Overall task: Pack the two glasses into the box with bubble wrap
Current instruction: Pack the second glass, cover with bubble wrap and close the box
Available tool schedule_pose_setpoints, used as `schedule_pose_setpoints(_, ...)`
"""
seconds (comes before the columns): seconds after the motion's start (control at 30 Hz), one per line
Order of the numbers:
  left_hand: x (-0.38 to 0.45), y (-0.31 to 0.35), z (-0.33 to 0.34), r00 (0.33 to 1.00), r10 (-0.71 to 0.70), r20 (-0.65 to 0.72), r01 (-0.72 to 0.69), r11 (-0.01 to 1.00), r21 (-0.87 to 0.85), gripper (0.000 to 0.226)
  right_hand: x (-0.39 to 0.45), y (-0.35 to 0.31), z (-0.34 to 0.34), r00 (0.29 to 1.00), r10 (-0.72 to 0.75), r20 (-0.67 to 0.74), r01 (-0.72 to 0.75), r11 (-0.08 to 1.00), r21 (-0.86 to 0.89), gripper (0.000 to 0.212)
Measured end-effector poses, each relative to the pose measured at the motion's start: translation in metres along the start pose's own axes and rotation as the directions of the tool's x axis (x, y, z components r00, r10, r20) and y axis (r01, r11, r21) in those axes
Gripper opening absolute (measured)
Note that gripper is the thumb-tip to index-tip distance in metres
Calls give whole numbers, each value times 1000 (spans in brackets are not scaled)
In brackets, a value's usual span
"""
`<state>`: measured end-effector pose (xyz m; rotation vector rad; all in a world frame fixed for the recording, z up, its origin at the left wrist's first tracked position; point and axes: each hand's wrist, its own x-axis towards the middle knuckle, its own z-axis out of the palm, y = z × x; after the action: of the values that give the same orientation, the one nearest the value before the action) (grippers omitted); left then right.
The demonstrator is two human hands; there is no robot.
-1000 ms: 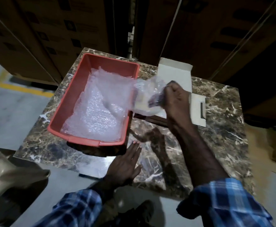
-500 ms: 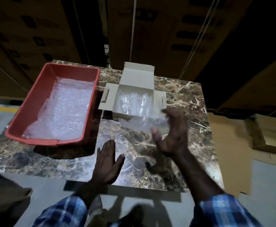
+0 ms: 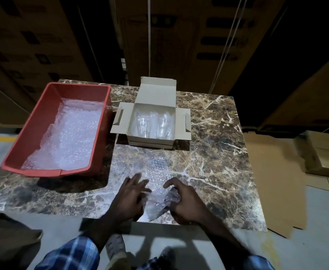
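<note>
An open cardboard box [image 3: 154, 142] stands at the middle of the marble table, flaps spread. Two clear glasses lie inside it side by side, one on the left [image 3: 142, 125] and one on the right [image 3: 162, 126]. A sheet of bubble wrap [image 3: 156, 172] is spread flat on the table in front of the box. My left hand [image 3: 129, 197] rests on its near left part with fingers spread. My right hand [image 3: 187, 201] pinches the sheet's near right corner, which is crumpled under the fingers.
A red plastic tub [image 3: 40, 121] with more bubble wrap [image 3: 70, 137] inside stands at the table's left. Flattened cardboard [image 3: 273, 182] and a cardboard tray [image 3: 323, 152] lie on the floor to the right. Stacked cartons fill the dark background.
My right hand carried a bubble wrap sheet from the red tub down to the table's front and laid it flat. My left hand moved onto the sheet. The view shifted left.
</note>
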<state>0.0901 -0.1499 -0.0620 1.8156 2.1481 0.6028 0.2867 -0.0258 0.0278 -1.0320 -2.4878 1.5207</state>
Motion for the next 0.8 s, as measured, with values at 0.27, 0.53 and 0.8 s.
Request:
schedule_pose_setpoints(0.27,-12,4,-29,891,-58,449,99,993,-69,110,32,-19,-17,987,64,150,-86,986,146,18)
schedule_pose_setpoints(0.53,-1,18,-49,866,-381,324,500,654,-568,20,67,-19,-3,953,294,73,-291,820,493,31)
schedule_pose_setpoints(0.8,-4,5,-17,719,-684,121,531,429,-731,34,53,14,9,905,404,134,-417,779,468,22)
